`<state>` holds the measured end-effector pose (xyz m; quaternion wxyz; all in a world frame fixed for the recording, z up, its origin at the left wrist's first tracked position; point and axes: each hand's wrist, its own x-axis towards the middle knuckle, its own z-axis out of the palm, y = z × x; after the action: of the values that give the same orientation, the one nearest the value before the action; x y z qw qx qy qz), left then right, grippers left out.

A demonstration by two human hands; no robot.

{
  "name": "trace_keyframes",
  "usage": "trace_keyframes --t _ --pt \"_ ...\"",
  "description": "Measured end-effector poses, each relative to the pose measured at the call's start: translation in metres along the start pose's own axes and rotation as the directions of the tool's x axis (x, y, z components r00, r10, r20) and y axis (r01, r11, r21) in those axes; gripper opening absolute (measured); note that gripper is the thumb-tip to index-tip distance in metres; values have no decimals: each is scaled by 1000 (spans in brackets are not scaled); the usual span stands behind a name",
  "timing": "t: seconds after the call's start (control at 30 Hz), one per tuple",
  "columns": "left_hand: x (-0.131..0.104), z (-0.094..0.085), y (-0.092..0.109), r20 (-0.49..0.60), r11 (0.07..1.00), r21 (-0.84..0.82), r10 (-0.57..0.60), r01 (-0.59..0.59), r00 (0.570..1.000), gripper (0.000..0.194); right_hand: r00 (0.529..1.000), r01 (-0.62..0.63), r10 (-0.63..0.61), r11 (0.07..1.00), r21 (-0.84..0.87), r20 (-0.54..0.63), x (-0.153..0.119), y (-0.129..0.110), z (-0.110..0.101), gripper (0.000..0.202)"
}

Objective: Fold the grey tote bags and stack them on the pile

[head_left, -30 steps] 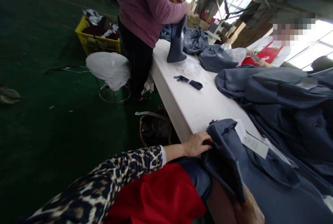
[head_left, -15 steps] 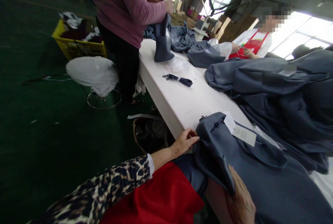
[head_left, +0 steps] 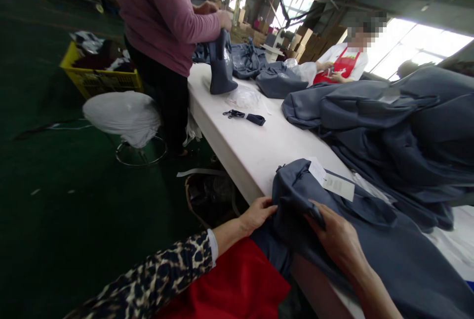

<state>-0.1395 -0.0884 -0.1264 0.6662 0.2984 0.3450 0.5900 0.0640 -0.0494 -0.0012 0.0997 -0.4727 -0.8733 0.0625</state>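
A dark blue-grey bag (head_left: 392, 255) of smooth material lies across the near end of the white table, its near end hanging over the edge. With thumb and fingers, my left hand (head_left: 258, 216) pinches the bag's left edge. My right hand (head_left: 338, 240) grips a fold near the bag's end, the thumb on its near side. White paper tags (head_left: 338, 186) rest on top, beside a strap or handle loop (head_left: 377, 213). Inside the bag nothing can be made out.
Farther along the table (head_left: 240, 146) lie a bundled strap with metal clips (head_left: 244, 117) and clear plastic (head_left: 242, 97). More bags (head_left: 377, 116) are heaped at right. A person in pink (head_left: 159, 8) handles another bag (head_left: 222, 64); someone in a red apron (head_left: 344, 64) stands behind. A covered stool (head_left: 122, 114) is at left.
My right hand has moved up and left from the bag's lower edge and now grips a fold. The bag's opening has collapsed flatter. My left hand stays at the left edge.
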Motion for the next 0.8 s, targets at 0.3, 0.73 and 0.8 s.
trace_keyframes --t 0.3,0.73,0.8 --pt "2 -6 9 42 981 -172 -81 87 996 54 942 -167 239 943 289 -236 -4 0 10 52" --pt "6 11 24 187 939 -261 -177 222 966 58 955 -128 205 937 326 -216 -4 -3 12 44" --pt "6 14 26 185 935 -275 -177 223 967 58 951 -137 217 934 330 -222 -5 -2 12 43"
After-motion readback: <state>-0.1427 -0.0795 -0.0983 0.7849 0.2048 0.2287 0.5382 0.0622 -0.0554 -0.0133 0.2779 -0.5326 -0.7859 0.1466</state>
